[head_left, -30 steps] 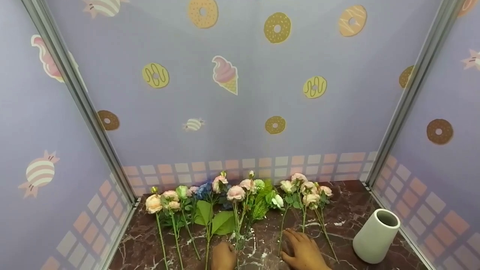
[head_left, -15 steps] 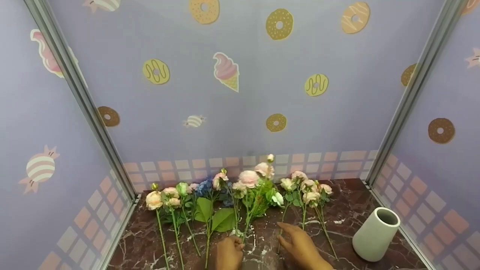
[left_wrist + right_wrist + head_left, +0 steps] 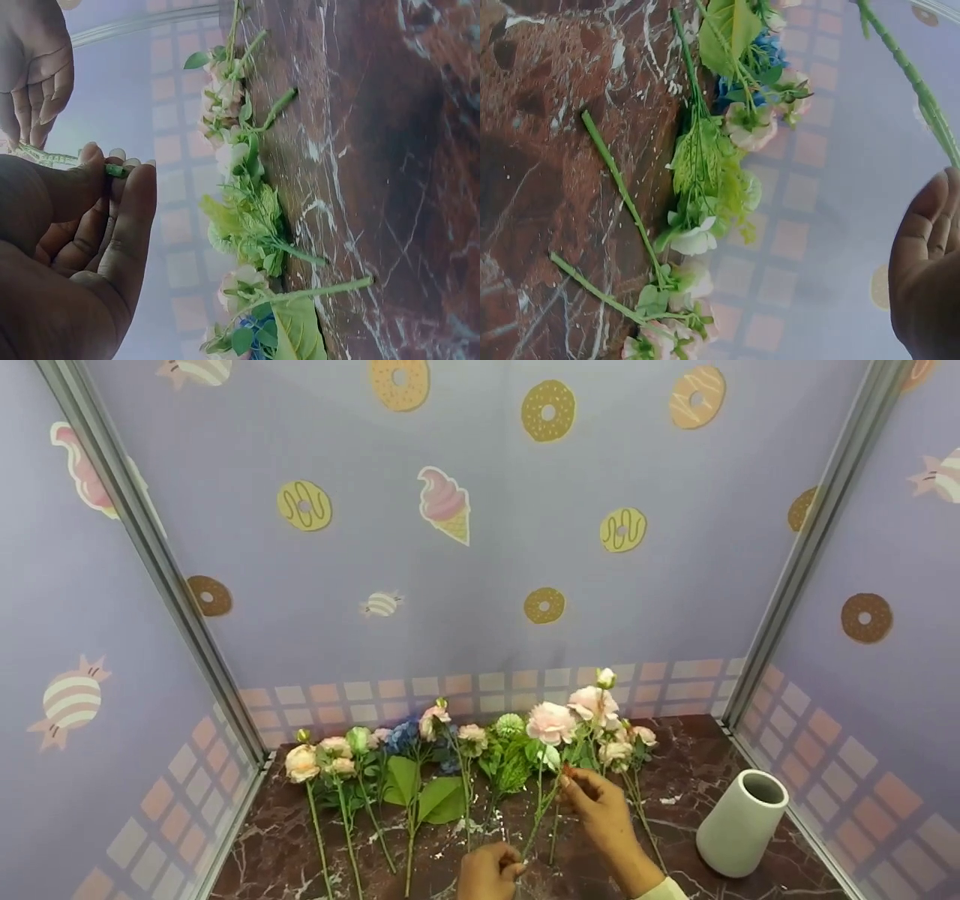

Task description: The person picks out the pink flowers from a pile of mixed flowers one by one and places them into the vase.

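My left hand (image 3: 491,871) grips the lower end of a flower with pink blooms (image 3: 553,724) and a white bud, raised off the table and leaning right. In the left wrist view its cut stem end (image 3: 115,171) pokes out between my left thumb and fingers. Higher up the same stem, my right hand (image 3: 604,814) pinches it with thumb and fingertips; in the right wrist view the green stem (image 3: 909,67) runs into those fingers (image 3: 922,225). Behind, the raised blooms partly hide the pale pink flowers (image 3: 616,754) lying at the right.
More artificial flowers lie along the back: a peach one (image 3: 302,763), a blue one (image 3: 401,735), a broad-leaved stem (image 3: 440,800) and green foliage (image 3: 512,769). A white vase (image 3: 739,829) stands at the right on the dark marbled table (image 3: 262,840). Patterned walls (image 3: 480,637) enclose it.
My left hand has lifted the pink flower from among the others and brought it rightward. The right hand has risen from the table and taken hold of its stem.
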`<action>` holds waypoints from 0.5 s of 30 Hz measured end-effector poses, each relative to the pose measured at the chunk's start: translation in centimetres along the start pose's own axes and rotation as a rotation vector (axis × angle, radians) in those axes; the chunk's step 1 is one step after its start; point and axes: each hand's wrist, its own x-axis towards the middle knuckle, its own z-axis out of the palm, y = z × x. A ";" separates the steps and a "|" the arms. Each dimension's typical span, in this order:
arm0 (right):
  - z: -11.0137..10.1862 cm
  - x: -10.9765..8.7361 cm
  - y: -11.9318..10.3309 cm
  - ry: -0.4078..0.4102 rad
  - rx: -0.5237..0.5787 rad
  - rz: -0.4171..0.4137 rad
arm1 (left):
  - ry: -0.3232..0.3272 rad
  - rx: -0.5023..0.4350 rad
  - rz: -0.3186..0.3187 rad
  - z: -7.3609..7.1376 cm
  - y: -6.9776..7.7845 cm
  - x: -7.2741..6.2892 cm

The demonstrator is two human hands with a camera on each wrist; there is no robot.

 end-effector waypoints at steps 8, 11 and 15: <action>-0.9 -0.2 -0.6 0.054 0.054 -0.038 | -0.035 -0.046 0.019 0.5 -0.1 -0.1; -1.8 -0.3 -1.1 0.042 0.021 -0.066 | -0.056 -0.065 0.042 0.6 -0.2 -0.1; -4.5 -0.4 -3.0 0.067 -0.067 -0.092 | -0.078 -0.087 0.065 0.8 -0.6 -0.1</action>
